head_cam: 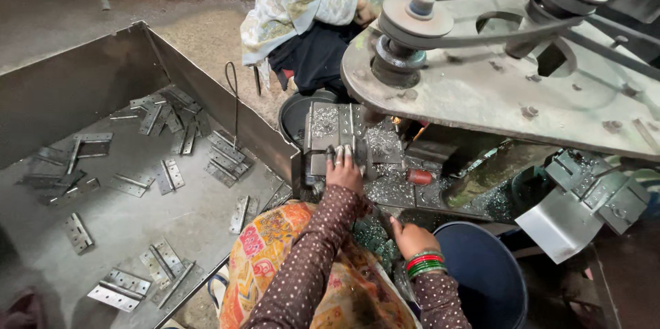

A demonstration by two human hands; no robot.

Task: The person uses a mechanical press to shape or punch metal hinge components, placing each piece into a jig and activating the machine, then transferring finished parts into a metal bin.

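steel hinge [335, 138] under left hand [343, 172], apparently pressed.

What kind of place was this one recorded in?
Probably a small metalworking shop making hinges: a belt-driven machine, a steel tray scattered with metal hinges, and metal shavings by the left hand.

Hinges [165, 175] in tray [82, 88] at left, machine [495, 74] right, bucket [485, 274] in front of it.
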